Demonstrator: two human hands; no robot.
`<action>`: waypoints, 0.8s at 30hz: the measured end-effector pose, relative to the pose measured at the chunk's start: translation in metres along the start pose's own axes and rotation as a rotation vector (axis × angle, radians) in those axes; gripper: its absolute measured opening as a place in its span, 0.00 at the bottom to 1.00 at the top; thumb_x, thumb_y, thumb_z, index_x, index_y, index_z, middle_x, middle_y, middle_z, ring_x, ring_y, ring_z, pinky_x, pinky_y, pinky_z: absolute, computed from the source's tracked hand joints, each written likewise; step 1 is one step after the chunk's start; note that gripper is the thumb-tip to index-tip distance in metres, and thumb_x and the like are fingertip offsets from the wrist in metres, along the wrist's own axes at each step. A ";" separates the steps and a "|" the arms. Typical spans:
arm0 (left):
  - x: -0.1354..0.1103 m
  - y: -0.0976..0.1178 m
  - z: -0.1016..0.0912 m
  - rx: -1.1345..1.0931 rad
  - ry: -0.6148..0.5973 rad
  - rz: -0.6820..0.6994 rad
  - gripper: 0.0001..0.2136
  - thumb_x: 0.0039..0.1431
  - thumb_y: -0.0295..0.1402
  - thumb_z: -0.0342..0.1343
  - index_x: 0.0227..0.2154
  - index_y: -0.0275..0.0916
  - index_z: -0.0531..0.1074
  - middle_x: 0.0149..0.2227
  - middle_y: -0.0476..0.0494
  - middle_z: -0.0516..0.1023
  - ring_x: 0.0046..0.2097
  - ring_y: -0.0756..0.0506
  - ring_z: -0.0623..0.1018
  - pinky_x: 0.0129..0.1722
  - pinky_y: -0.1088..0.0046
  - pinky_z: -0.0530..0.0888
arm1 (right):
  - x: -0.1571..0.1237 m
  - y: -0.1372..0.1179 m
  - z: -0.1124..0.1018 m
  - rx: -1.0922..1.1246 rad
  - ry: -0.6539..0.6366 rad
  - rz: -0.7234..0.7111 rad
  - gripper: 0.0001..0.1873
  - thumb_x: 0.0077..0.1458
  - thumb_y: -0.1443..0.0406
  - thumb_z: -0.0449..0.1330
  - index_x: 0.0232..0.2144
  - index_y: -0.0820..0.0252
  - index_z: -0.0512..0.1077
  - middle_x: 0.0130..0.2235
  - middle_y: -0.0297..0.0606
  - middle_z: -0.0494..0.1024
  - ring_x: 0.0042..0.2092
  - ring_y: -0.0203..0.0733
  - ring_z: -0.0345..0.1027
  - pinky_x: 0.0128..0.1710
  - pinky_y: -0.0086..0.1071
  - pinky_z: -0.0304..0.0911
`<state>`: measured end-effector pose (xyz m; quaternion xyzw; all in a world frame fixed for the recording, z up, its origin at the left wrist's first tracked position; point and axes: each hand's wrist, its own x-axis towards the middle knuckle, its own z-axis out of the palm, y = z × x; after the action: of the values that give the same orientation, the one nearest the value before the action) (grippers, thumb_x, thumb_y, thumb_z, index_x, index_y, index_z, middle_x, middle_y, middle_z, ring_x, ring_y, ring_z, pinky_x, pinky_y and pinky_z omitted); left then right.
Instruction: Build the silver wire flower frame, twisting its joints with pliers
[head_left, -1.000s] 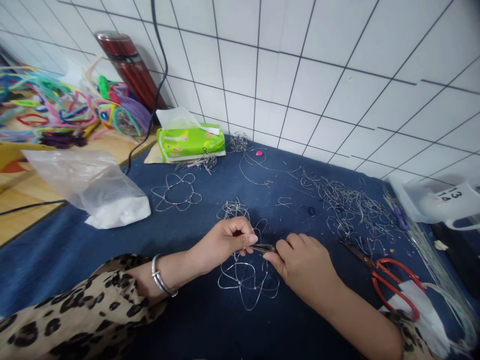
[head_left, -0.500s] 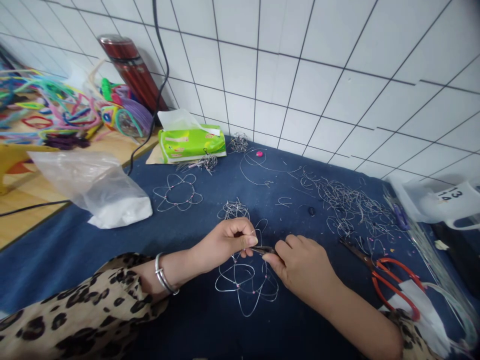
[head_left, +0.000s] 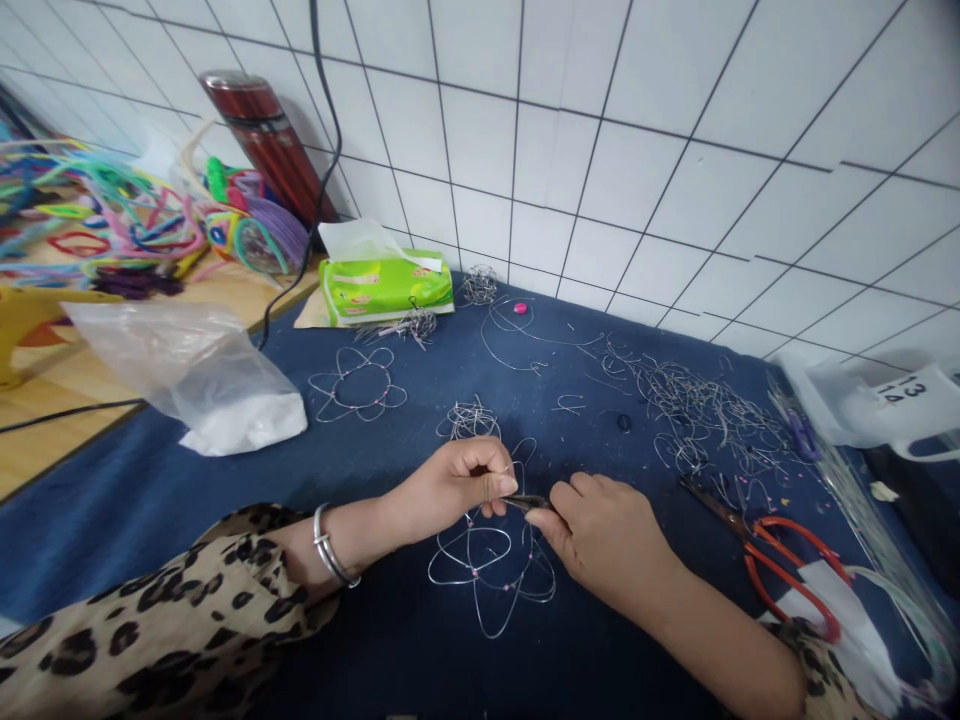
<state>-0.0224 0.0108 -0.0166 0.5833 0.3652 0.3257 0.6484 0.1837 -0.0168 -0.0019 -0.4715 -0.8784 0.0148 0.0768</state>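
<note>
My left hand (head_left: 472, 480) pinches thin silver wire between thumb and forefinger. The wire belongs to a flower-shaped wire piece (head_left: 495, 630) with looped petals and small pink beads, hanging below both hands. My right hand (head_left: 607, 535) is closed around small dark pliers (head_left: 529, 501), whose tips meet the wire at my left fingertips; the handles are mostly hidden in the palm. A finished-looking wire flower (head_left: 360, 385) with pink beads lies flat on the blue cloth to the left. Just behind my left hand sits a bundle of wire pieces (head_left: 472, 418).
Loose wire scraps (head_left: 697, 400) spread at the right, near red-handled scissors (head_left: 787, 560) and a white plastic jug (head_left: 892, 400). At the left are a plastic bag (head_left: 217, 380), a green tissue pack (head_left: 386, 288), a red thermos (head_left: 266, 145) and colourful pipe cleaners (head_left: 127, 210).
Both hands keep their hold with almost no movement. The hanging wire flower has tilted slightly, its lowest petal a little further down.
</note>
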 end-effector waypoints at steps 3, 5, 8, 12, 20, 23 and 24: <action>0.000 0.001 0.000 -0.001 -0.004 -0.003 0.09 0.56 0.34 0.55 0.24 0.33 0.66 0.32 0.48 0.69 0.27 0.53 0.73 0.27 0.76 0.73 | 0.000 0.000 0.000 0.018 -0.010 0.014 0.22 0.60 0.53 0.43 0.23 0.59 0.66 0.24 0.35 0.68 0.26 0.36 0.59 0.26 0.30 0.44; 0.001 0.001 -0.001 -0.007 -0.006 -0.008 0.10 0.56 0.34 0.55 0.24 0.33 0.66 0.32 0.48 0.69 0.27 0.53 0.73 0.27 0.76 0.73 | 0.000 0.001 0.000 0.029 -0.011 0.022 0.22 0.60 0.53 0.43 0.24 0.59 0.67 0.24 0.34 0.69 0.26 0.35 0.59 0.26 0.30 0.44; 0.002 0.001 -0.001 -0.018 -0.001 -0.029 0.10 0.55 0.35 0.55 0.24 0.34 0.66 0.31 0.47 0.70 0.28 0.53 0.73 0.27 0.76 0.72 | 0.000 0.001 0.001 0.024 0.004 0.032 0.22 0.60 0.53 0.44 0.24 0.59 0.67 0.24 0.34 0.69 0.26 0.35 0.59 0.26 0.29 0.43; 0.003 0.001 -0.002 -0.032 0.002 -0.061 0.09 0.55 0.35 0.55 0.25 0.34 0.67 0.28 0.48 0.71 0.29 0.51 0.74 0.27 0.75 0.72 | 0.000 0.000 0.003 0.000 0.042 0.038 0.22 0.60 0.53 0.44 0.23 0.59 0.67 0.24 0.34 0.68 0.26 0.35 0.58 0.26 0.30 0.43; 0.002 0.005 -0.005 -0.045 -0.012 -0.131 0.08 0.55 0.35 0.54 0.31 0.34 0.69 0.26 0.48 0.72 0.30 0.50 0.74 0.28 0.75 0.71 | 0.002 0.004 0.002 -0.027 0.045 0.075 0.22 0.59 0.53 0.45 0.23 0.58 0.67 0.24 0.34 0.68 0.26 0.36 0.58 0.26 0.30 0.43; 0.002 0.007 -0.005 -0.025 -0.025 -0.149 0.08 0.56 0.34 0.54 0.35 0.35 0.70 0.27 0.48 0.72 0.30 0.51 0.73 0.28 0.75 0.71 | 0.002 0.006 0.002 -0.033 0.040 0.092 0.22 0.60 0.53 0.44 0.24 0.58 0.68 0.25 0.34 0.69 0.27 0.36 0.59 0.27 0.30 0.43; 0.001 0.007 -0.005 -0.022 -0.020 -0.159 0.08 0.56 0.33 0.54 0.36 0.35 0.69 0.27 0.49 0.72 0.30 0.51 0.73 0.28 0.76 0.71 | 0.002 0.007 0.002 -0.033 0.039 0.098 0.21 0.60 0.53 0.44 0.25 0.58 0.67 0.25 0.34 0.69 0.27 0.36 0.59 0.27 0.30 0.43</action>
<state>-0.0259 0.0153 -0.0096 0.5486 0.4000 0.2713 0.6822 0.1882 -0.0113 -0.0042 -0.5153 -0.8528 -0.0052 0.0850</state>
